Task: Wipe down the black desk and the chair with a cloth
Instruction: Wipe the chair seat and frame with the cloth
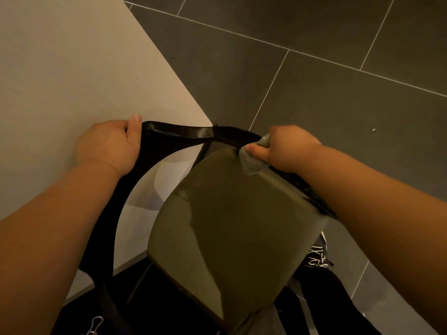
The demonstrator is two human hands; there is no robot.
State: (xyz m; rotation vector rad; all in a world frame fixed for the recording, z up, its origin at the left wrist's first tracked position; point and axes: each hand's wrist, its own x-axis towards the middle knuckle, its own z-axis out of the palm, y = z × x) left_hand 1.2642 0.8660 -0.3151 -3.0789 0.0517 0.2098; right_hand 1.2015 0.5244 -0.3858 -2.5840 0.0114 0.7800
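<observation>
A chair with an olive-green padded seat (232, 228) and a curved glossy black backrest rail (179, 132) stands directly below me. My left hand (110, 145) grips the left part of the rail, thumb on top. My right hand (287, 148) grips a small grey cloth (254, 162) and presses it on the right part of the rail, where rail and seat meet. The black desk is not in view.
A beige wall or panel (72, 68) fills the left side, close against the chair back. Dark grey floor tiles (314, 68) with pale grout spread to the right. A black-and-white shoe (316, 257) shows under the seat's right edge; a metal clip (95, 322) hangs at the bottom left.
</observation>
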